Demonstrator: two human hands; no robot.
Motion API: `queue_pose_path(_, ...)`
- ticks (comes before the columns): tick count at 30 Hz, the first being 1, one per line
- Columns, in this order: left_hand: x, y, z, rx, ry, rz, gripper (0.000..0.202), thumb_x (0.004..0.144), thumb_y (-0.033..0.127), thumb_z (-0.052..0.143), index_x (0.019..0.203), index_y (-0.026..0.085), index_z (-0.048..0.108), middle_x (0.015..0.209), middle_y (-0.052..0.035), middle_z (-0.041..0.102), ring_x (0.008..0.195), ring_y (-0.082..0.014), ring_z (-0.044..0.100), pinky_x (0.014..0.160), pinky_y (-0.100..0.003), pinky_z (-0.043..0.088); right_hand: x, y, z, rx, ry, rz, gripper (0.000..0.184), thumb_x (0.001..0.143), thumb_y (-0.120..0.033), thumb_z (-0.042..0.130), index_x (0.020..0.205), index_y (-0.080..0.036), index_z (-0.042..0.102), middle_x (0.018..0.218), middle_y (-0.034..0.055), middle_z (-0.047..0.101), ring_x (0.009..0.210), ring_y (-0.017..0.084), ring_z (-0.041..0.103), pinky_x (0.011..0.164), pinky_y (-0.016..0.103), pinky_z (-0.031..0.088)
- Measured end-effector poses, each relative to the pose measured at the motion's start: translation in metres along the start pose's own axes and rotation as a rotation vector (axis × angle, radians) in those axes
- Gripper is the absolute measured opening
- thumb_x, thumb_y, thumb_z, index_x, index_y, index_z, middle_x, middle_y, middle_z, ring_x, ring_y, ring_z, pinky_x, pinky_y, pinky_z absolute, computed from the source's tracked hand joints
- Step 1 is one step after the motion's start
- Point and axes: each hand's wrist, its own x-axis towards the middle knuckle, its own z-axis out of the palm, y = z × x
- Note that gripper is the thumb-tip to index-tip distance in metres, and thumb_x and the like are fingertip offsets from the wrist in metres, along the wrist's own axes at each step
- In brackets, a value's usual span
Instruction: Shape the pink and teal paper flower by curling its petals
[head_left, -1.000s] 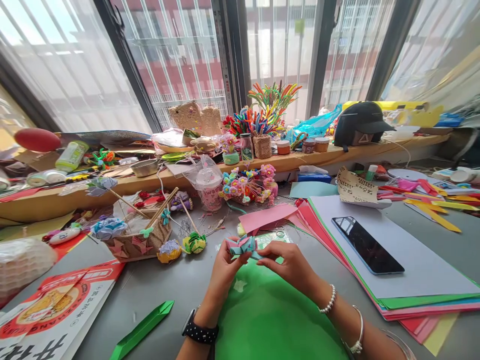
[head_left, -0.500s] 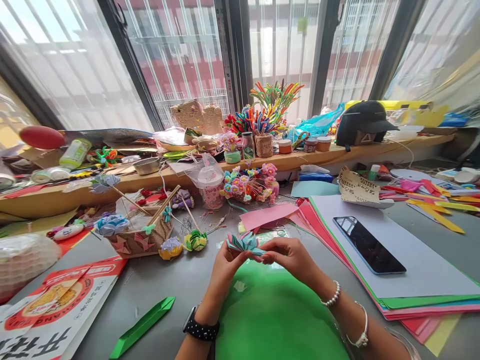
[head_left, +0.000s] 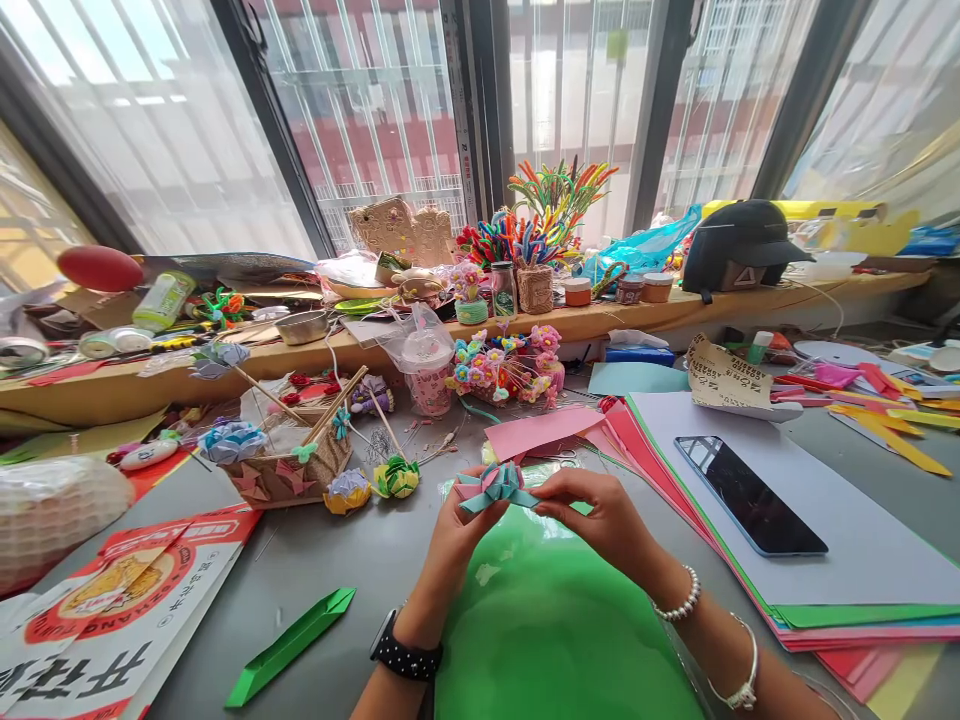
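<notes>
Both my hands hold a small folded paper flower (head_left: 496, 484) of teal and pink paper, just above a green sheet (head_left: 551, 620) on the grey table. My left hand (head_left: 456, 530), with a black dotted watch on its wrist, pinches the flower's left side. My right hand (head_left: 600, 515), with bead and silver bracelets on the wrist, pinches its right side with thumb and forefinger. A pink sheet (head_left: 536, 432) lies right behind the flower.
A folded green paper strip (head_left: 289, 645) lies at the lower left. A phone (head_left: 750, 494) rests on a stack of coloured paper (head_left: 847, 590) at the right. A small basket with paper flowers on sticks (head_left: 289, 462), a plastic cup (head_left: 427, 372) and a cluttered windowsill stand behind.
The paper flower has been turned a little between my fingers and lifted slightly. The view has shifted a bit, so everything sits slightly further right.
</notes>
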Motion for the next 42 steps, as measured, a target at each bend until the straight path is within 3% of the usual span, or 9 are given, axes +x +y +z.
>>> queue_pose_path(4, 0.003, -0.006, -0.004, -0.015, -0.002, -0.023, 0.047, 0.055, 0.035, 0.075, 0.096, 0.016, 0.061, 0.101, -0.0093, 0.065, 0.101, -0.0290, 0.055, 0.086, -0.038, 0.039, -0.003, -0.003, 0.005, -0.117, 0.029, -0.133, 0.013, 0.080, -0.022, 0.057, 0.090, -0.020, 0.066, 0.082, 0.0055, 0.067, 0.076, 0.017, 0.063, 0.067, 0.029, 0.052)
queue_pose_path(8, 0.003, -0.004, -0.006, -0.041, -0.035, -0.054, 0.042, 0.056, 0.035, 0.075, 0.093, 0.018, 0.065, 0.101, -0.0070, 0.067, 0.101, -0.0275, 0.055, 0.085, -0.035, 0.040, -0.006, -0.005, 0.010, -0.156, 0.016, -0.211, 0.014, 0.083, -0.020, 0.053, 0.090, -0.022, 0.065, 0.086, 0.0061, 0.067, 0.085, 0.019, 0.063, 0.073, 0.031, 0.052)
queue_pose_path(13, 0.002, -0.003, -0.007, 0.007, -0.007, -0.067, 0.032, 0.056, 0.035, 0.075, 0.080, 0.015, 0.068, 0.080, -0.0050, 0.070, 0.067, -0.0168, 0.059, 0.062, -0.026, 0.043, -0.006, -0.008, 0.011, -0.095, -0.018, -0.108, 0.016, 0.078, -0.025, 0.060, 0.092, -0.021, 0.065, 0.085, 0.0048, 0.068, 0.077, 0.017, 0.064, 0.067, 0.029, 0.054)
queue_pose_path(16, 0.003, -0.003, -0.007, 0.014, 0.020, -0.043, 0.032, 0.055, 0.034, 0.076, 0.081, 0.017, 0.067, 0.080, -0.0026, 0.069, 0.063, -0.0138, 0.057, 0.054, -0.022, 0.039, -0.005, -0.008, 0.011, -0.001, -0.046, -0.004, 0.019, 0.076, -0.024, 0.061, 0.094, -0.020, 0.065, 0.087, 0.0044, 0.068, 0.076, 0.017, 0.064, 0.066, 0.027, 0.056)
queue_pose_path(21, 0.000, -0.001, -0.005, 0.017, 0.024, -0.001, 0.036, 0.055, 0.031, 0.076, 0.087, 0.019, 0.064, 0.088, -0.0018, 0.069, 0.084, -0.0200, 0.060, 0.070, -0.026, 0.043, -0.004, -0.007, 0.012, 0.030, -0.053, 0.056, 0.018, 0.075, -0.023, 0.062, 0.092, -0.019, 0.065, 0.086, 0.0034, 0.069, 0.077, 0.017, 0.065, 0.070, 0.027, 0.056)
queue_pose_path(27, -0.001, -0.002, -0.004, 0.031, 0.037, 0.006, 0.031, 0.053, 0.029, 0.077, 0.081, 0.018, 0.067, 0.085, -0.0027, 0.070, 0.088, -0.0228, 0.059, 0.080, -0.030, 0.041, -0.004, -0.008, 0.011, 0.023, -0.022, 0.104, 0.014, 0.072, -0.028, 0.066, 0.083, -0.018, 0.065, 0.077, 0.0032, 0.069, 0.070, 0.017, 0.066, 0.065, 0.028, 0.056)
queue_pose_path(30, -0.001, 0.000, -0.008, -0.089, -0.005, -0.039, 0.035, 0.054, 0.037, 0.076, 0.081, 0.017, 0.067, 0.081, -0.0046, 0.069, 0.085, -0.0233, 0.060, 0.081, -0.032, 0.042, -0.005, -0.011, 0.009, 0.056, 0.001, 0.076, 0.015, 0.073, -0.030, 0.065, 0.082, -0.018, 0.065, 0.078, 0.0035, 0.069, 0.070, 0.017, 0.065, 0.065, 0.027, 0.055)
queue_pose_path(34, -0.004, 0.007, -0.012, -0.307, -0.153, -0.125, 0.038, 0.057, 0.045, 0.072, 0.086, 0.022, 0.066, 0.076, -0.0012, 0.063, 0.069, -0.0174, 0.058, 0.067, -0.029, 0.045, -0.004, -0.014, 0.005, 0.044, 0.095, 0.011, 0.014, 0.074, -0.029, 0.064, 0.083, -0.019, 0.063, 0.079, 0.0034, 0.065, 0.070, 0.015, 0.062, 0.063, 0.027, 0.054)
queue_pose_path(42, -0.011, 0.013, -0.004, -0.301, -0.246, -0.125, 0.020, 0.065, 0.039, 0.068, 0.073, 0.021, 0.065, 0.075, 0.0000, 0.056, 0.059, -0.0100, 0.048, 0.058, -0.022, 0.044, -0.007, -0.021, 0.007, 0.033, 0.044, -0.124, 0.014, 0.075, -0.026, 0.064, 0.088, -0.020, 0.063, 0.074, 0.0022, 0.061, 0.064, 0.013, 0.058, 0.056, 0.025, 0.050)
